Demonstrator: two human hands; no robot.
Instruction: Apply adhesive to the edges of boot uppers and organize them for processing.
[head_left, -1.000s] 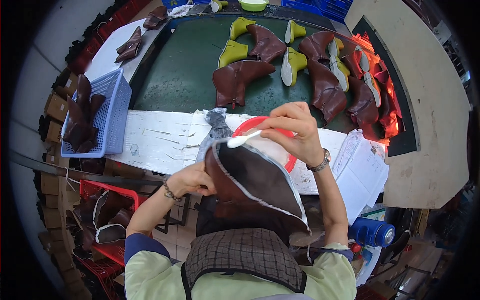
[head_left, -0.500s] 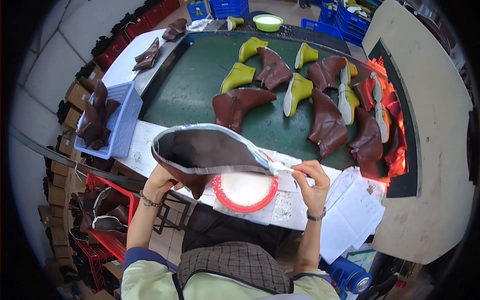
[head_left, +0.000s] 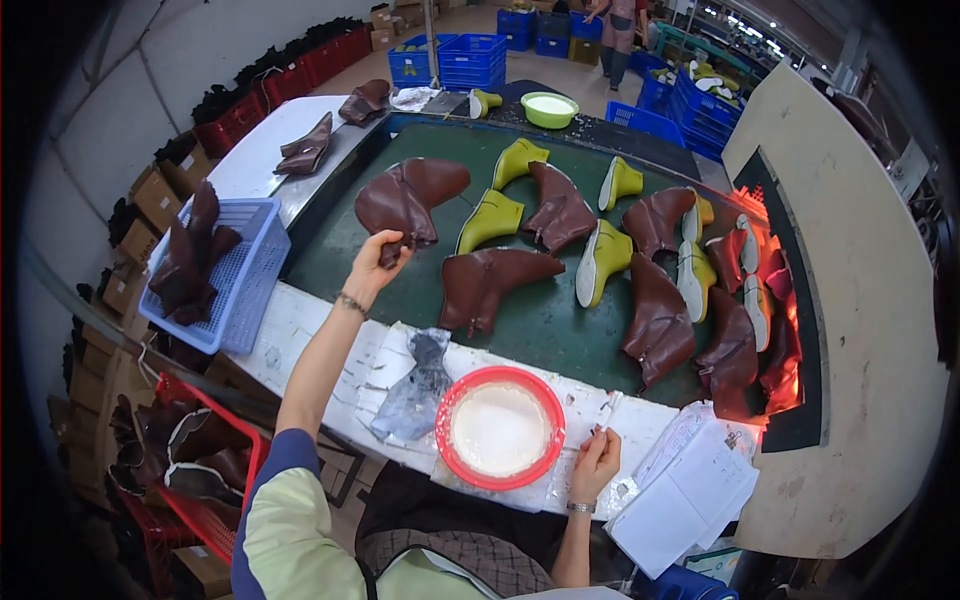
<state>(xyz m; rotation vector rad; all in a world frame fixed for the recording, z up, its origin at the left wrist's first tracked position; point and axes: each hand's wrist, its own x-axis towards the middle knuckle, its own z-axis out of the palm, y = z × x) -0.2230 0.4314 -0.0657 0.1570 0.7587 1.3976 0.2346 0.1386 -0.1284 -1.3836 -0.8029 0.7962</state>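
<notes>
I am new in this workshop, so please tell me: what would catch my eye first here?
Brown boot uppers and yellow-green lasts cover the dark green belt. The left hand grips one upper there. The right hand holds a brush beside a red bowl of white paste.

Yellow-green shoe lasts (head_left: 489, 219) lie on the green conveyor belt (head_left: 545, 325). A blue mesh basket (head_left: 252, 270) holds brown leather pieces. Papers (head_left: 690, 485) sit right.
</notes>
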